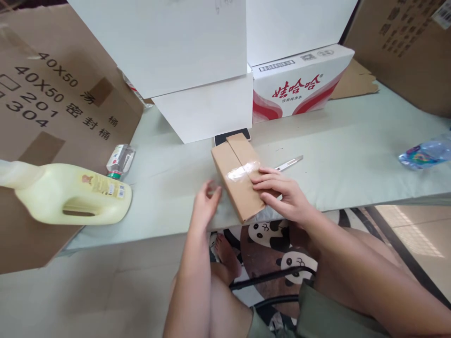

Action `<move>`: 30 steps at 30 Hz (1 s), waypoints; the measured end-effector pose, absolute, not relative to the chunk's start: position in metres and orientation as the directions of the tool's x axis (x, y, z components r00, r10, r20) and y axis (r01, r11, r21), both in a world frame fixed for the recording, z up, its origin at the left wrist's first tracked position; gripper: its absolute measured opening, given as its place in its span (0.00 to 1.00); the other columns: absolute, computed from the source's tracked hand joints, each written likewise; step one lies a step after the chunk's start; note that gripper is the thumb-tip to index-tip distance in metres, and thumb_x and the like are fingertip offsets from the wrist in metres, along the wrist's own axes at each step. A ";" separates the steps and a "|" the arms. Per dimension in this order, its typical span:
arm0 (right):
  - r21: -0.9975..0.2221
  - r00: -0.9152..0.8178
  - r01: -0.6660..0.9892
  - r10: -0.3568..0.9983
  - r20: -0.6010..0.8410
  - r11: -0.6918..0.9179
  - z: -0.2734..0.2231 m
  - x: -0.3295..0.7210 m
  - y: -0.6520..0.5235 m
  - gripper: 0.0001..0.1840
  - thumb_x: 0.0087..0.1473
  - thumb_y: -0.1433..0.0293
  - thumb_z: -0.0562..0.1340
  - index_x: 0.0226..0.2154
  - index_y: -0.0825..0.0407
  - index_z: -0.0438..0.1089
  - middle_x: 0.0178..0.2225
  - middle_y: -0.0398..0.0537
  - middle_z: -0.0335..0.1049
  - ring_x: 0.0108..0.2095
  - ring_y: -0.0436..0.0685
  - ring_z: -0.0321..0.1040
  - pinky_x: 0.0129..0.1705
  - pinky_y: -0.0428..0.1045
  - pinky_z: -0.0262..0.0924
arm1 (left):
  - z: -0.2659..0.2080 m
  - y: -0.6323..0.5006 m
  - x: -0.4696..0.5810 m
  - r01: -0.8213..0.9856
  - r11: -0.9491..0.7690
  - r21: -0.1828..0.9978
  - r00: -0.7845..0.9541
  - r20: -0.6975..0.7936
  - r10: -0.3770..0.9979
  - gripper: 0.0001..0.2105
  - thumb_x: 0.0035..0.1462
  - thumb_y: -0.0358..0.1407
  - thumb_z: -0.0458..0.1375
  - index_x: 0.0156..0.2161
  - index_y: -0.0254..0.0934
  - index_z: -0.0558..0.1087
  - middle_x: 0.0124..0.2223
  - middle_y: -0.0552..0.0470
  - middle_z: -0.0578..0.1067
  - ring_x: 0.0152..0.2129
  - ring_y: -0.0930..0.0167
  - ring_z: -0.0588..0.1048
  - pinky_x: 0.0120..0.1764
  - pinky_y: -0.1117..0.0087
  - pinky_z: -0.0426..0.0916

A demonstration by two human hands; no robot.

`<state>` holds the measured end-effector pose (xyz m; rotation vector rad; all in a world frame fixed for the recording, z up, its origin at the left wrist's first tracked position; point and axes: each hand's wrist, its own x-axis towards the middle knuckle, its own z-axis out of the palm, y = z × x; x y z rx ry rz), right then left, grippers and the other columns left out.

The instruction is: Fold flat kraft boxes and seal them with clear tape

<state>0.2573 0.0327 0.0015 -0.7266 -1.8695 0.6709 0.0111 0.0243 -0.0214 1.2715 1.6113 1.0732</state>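
Note:
A small brown cardboard box [236,157] lies near the table's front edge, with shiny clear tape across its top seam. My right hand [285,195] rests its outstretched fingers on the box's right edge, not wrapped round it. Just off the left side of the box is my left hand [206,204], empty, slightly blurred, its fingers bent and apart from the thumb. A slim utility knife [291,163] lies beyond my right hand, its near end hidden by the fingers. Behind the box, a dark flat device [221,138] like a phone is partly covered.
White cartons [207,112] and a red-and-white water carton [299,91] stand at the back. On the left are a large printed carton [70,122], a pale yellow jug [52,192] and a small clear bottle [121,159]. A plastic bottle [428,152] lies at right.

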 end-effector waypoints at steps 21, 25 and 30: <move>-0.415 -0.072 0.901 0.986 0.154 0.130 -0.045 0.301 0.090 0.13 0.60 0.68 0.57 0.43 0.50 0.75 0.45 0.58 0.75 0.44 0.69 0.71 0.44 0.62 0.65 | -0.018 0.028 0.027 0.547 -0.559 0.623 -0.037 0.686 0.727 0.16 0.66 0.43 0.49 0.47 0.42 0.78 0.52 0.48 0.75 0.55 0.62 0.72 0.70 0.44 0.41; -0.674 0.236 0.720 0.854 0.464 0.168 -0.012 0.297 0.073 0.08 0.55 0.64 0.65 0.36 0.48 0.68 0.27 0.45 0.70 0.25 0.57 0.67 0.29 0.54 0.64 | -0.019 0.028 0.029 0.565 -0.553 0.612 -0.040 0.690 0.723 0.18 0.67 0.44 0.47 0.47 0.42 0.78 0.51 0.48 0.76 0.55 0.62 0.72 0.69 0.43 0.42; -0.733 0.241 0.347 0.699 0.673 0.585 0.037 0.274 0.027 0.06 0.61 0.62 0.61 0.40 0.44 0.67 0.30 0.42 0.65 0.21 0.52 0.64 0.21 0.51 0.62 | -0.020 0.028 0.030 0.582 -0.562 0.588 -0.019 0.701 0.713 0.18 0.68 0.43 0.45 0.48 0.42 0.77 0.51 0.48 0.75 0.56 0.62 0.71 0.70 0.44 0.43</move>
